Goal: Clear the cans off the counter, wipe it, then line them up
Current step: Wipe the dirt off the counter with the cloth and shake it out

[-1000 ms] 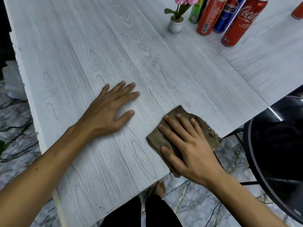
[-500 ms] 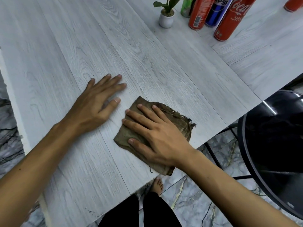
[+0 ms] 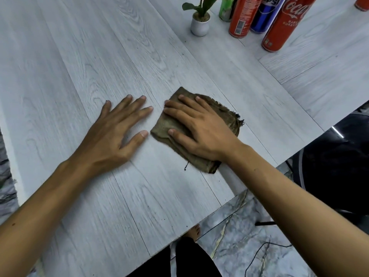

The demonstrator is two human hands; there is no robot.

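My right hand (image 3: 201, 128) lies flat, fingers spread, pressing a folded brown cloth (image 3: 225, 118) onto the pale wood-grain counter (image 3: 99, 56). My left hand (image 3: 117, 132) rests flat and empty on the counter just left of the cloth, its fingertips a small gap from it. At the far right stand several cans: a red Coca-Cola can (image 3: 283, 27), a blue Pepsi can (image 3: 265, 15), another red can (image 3: 242, 17) and a green can (image 3: 226, 9). A further red can (image 3: 362, 4) shows at the top right corner.
A small white pot with a plant (image 3: 200, 25) stands left of the cans. The counter's near edge runs diagonally below my hands. A black round chair (image 3: 339, 166) sits to the right over a marble floor (image 3: 239, 236). My foot shows below the edge.
My right hand has slid the cloth left and away from the counter's near edge, closer to my left hand, which stays flat on the counter.
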